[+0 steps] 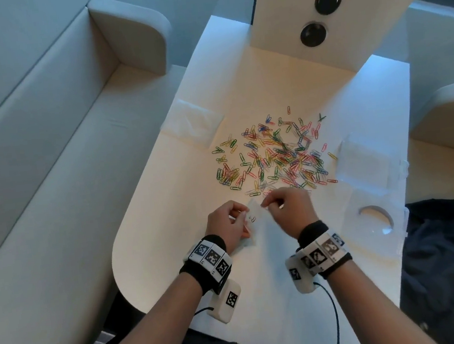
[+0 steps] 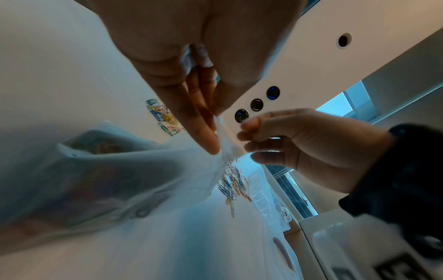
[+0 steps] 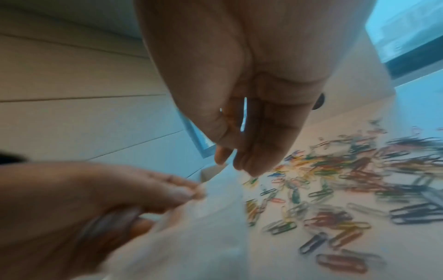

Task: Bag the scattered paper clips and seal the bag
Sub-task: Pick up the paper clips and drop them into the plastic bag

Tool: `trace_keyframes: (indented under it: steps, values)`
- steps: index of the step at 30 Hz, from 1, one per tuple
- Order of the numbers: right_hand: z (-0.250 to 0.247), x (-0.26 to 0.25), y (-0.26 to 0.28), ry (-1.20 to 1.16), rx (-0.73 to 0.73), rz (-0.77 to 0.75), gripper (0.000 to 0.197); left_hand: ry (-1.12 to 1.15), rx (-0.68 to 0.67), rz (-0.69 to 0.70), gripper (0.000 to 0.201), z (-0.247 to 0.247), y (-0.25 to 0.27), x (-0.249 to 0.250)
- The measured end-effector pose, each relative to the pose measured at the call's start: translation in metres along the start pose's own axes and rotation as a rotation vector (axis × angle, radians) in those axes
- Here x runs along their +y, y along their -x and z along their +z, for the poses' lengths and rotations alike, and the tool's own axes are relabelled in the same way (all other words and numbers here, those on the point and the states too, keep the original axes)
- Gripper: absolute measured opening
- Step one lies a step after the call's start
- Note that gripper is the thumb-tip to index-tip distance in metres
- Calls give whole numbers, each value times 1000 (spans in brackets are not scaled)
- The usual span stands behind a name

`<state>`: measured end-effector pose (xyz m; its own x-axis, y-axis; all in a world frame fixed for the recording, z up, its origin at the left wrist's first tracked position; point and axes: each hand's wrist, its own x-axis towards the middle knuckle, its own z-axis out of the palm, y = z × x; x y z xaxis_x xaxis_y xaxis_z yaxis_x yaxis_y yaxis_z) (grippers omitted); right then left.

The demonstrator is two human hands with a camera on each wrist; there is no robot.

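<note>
While most paper clips (image 1: pixel 275 155) lie scattered on the worktop (image 1: pixel 169 220), both hands work just nearside of that pile: left hand (image 1: pixel 227 222) and right hand (image 1: pixel 287 204) each pinch the small clear bag (image 1: pixel 253 212), seemingly parting its mouth. Next, loading clips needs it held open.

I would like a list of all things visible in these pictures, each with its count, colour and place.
paper clips: too many to count, mixed colours, scattered mid-table beyond the hands
small bag: one, clear plastic, held between both hands
other plastic bags: several, clear, flat on the table left and right of the clips
table: one, white, rounded near end
panel: one, white, three dark round buttons, far end of the table
sofas: two, light grey, either side of the table
left hand: pinches the bag's edge
right hand: pinches the bag's other edge
</note>
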<state>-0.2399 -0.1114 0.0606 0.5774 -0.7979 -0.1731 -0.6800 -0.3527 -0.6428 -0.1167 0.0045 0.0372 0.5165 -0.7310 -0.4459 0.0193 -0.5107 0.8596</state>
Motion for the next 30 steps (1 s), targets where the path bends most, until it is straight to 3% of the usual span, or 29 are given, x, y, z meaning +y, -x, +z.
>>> trace_keyframes:
  steps: [2,5,9,13,21,24,26,30]
  values:
    - [-1,19,-16,113,21,-35,32,-26,5,-6,10,-6,1,-4]
    - [18,43,-35,450,-193,-129,65,-33,-3,-15,10,-11,5,-8]
    - [45,57,-43,760,-356,-280,74,-15,-8,-31,11,-13,10,-11]
    - [53,67,-48,796,-315,-331,69,-5,3,-26,11,-17,10,-14]
    - [50,77,-49,668,-233,-344,21,9,3,-30,12,-15,14,-16]
    - [46,78,-54,529,-195,-271,15,3,-3,-39,11,-13,15,-18]
    - [40,77,-58,321,-90,-150,13,1,-4,-48,10,-13,15,-17]
    - [24,93,-61,-110,79,421,9,-24,7,-34,9,-9,11,-13]
